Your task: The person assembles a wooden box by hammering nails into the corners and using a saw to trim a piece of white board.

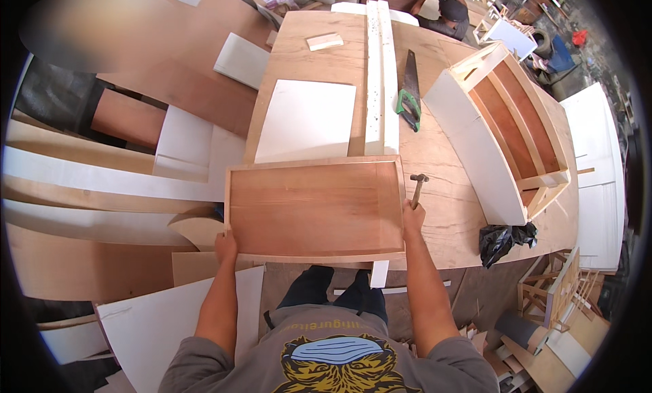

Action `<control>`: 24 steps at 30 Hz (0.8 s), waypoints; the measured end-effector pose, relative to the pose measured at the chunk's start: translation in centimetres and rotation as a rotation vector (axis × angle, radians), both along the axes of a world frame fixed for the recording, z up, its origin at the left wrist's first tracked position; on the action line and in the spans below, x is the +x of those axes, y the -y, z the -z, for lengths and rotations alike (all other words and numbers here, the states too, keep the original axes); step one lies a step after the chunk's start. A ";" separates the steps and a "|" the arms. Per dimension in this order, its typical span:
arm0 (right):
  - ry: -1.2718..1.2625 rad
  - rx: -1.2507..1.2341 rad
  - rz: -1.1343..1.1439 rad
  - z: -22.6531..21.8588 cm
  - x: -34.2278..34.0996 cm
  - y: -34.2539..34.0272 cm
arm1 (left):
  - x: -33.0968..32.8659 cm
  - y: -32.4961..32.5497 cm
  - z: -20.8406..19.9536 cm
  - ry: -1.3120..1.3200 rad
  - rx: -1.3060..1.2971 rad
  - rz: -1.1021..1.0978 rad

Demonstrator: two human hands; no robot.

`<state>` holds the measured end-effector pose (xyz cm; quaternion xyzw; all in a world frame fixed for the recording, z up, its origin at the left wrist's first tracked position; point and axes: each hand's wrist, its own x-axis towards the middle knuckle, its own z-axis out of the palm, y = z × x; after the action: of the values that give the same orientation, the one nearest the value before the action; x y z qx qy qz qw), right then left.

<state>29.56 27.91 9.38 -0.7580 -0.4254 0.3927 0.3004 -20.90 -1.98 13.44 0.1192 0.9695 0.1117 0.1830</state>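
Note:
A shallow wooden panel with a raised frame [312, 210] lies at the near edge of the plywood worktable, its brown inner face upward. My left hand [226, 246] is closed on its left edge near the front corner. At the right edge, my right hand [413, 216] is wrapped round the handle of a hammer [420, 180], whose head points up and away from me. That hand rests against or very near the frame; I cannot tell if it also grips it. White strips [380, 81] run away from behind the panel, and one end [379, 274] shows below its front edge.
A handsaw with a green handle [409, 101] lies right of the strips. Farther right stand a white-sided wooden carcass [509, 128] and a black plastic bag [504, 242]. A white board [305, 118] lies behind the panel. Stacked sheets [88, 169] crowd the left; another person [445, 13] is at the far side.

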 end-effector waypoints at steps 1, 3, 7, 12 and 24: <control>0.013 0.027 -0.038 -0.8 -0.7 -0.6 | -1.1 1.8 0.4 0.025 0.020 -0.005; 0.041 0.060 -0.061 -1.7 -0.6 -2.5 | -1.0 3.4 1.1 0.063 0.046 0.005; 0.139 0.039 -0.190 -2.8 -1.3 -6.3 | 0.4 7.4 1.8 0.173 0.120 0.110; 0.196 0.035 -0.305 -3.2 -1.7 -10.7 | 4.8 7.3 1.5 0.458 0.322 0.049; 0.406 0.047 -0.204 -6.5 4.8 -8.6 | 8.7 7.6 1.6 0.392 0.189 0.009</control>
<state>34.35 36.46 15.84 -0.7673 -0.5606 0.2506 0.1849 -12.20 -9.59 11.84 0.1162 0.8999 0.2222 0.3567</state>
